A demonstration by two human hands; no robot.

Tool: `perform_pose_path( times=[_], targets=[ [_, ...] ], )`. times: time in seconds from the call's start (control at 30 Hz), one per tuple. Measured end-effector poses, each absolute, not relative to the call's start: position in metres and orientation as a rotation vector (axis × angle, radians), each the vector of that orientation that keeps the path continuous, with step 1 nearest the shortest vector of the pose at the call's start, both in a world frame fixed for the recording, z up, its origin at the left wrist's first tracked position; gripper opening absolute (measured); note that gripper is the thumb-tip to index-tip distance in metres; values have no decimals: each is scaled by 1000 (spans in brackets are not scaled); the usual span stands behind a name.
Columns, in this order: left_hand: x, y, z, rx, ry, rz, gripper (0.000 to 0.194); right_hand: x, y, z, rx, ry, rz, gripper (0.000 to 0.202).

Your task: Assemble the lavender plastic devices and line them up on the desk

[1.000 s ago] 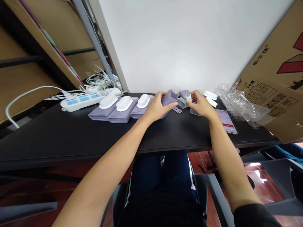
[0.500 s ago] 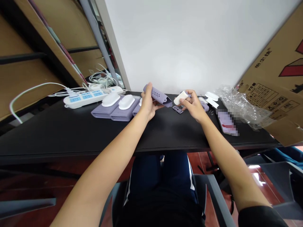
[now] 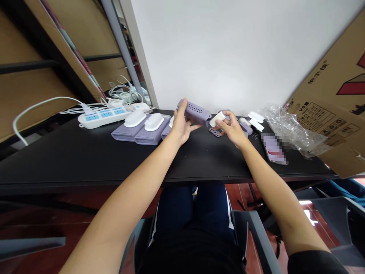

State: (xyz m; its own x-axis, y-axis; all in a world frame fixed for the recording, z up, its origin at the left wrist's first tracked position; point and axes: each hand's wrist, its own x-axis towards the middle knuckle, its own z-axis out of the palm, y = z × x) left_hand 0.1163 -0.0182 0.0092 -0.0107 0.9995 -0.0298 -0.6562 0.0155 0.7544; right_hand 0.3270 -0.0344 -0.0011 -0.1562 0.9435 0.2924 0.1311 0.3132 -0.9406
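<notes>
Raised above the black table, a purple perforated case [image 3: 196, 111] is gripped by my left hand [image 3: 181, 125], thumb on top and the other fingers beneath. Close to its right end, my right hand [image 3: 231, 128] pinches a small white block-like piece [image 3: 217, 119] between thumb and fingers. A flat purple piece with cut-out slots [image 3: 215, 132] lies on the table just below that hand. To the left, purple boxes [image 3: 148, 137] stand in a row with white oval brushes [image 3: 154, 122] on top. My left forearm and hand partly hide the one nearest me.
A white power strip [image 3: 105, 115] with cables lies at the left back of the black table [image 3: 85, 160]. On the right are a white brush [image 3: 256, 117], a phone [image 3: 273, 148], crumpled clear plastic [image 3: 293, 129] and a large cardboard box [image 3: 333, 102]. A white wall rises behind.
My left hand has tilted the purple case, so its open right end no longer faces me and more of its perforated side shows. The white piece stays pinched in my right hand, slightly turned.
</notes>
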Motion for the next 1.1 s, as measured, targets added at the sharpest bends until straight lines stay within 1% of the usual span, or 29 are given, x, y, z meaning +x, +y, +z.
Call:
perform_pose_path(
  times=[0.1, 0.23, 0.5, 0.7, 0.8, 1.1],
  targets=[
    [117, -22, 12, 668, 695, 1458, 59, 328, -34, -1, -1060, -1499, 996, 60],
    [117, -23, 13, 719, 694, 1457, 58, 326, -34, -1, -1093, -1455, 1023, 61],
    [116, -20, 8, 757, 671, 1431, 73, 321, -33, -4, -1091, -1423, 1005, 64],
    [118, -22, 9, 774, 695, 1484, 68, 321, -30, -7, -1092, -1450, 972, 66],
    [119, -22, 8, 752, 683, 1471, 67, 321, -28, -9, -1103, -1492, 930, 63],
    [122, -22, 6, 774, 734, 1473, 60, 322, -31, -16, -1134, -1701, 624, 45]
  ],
)
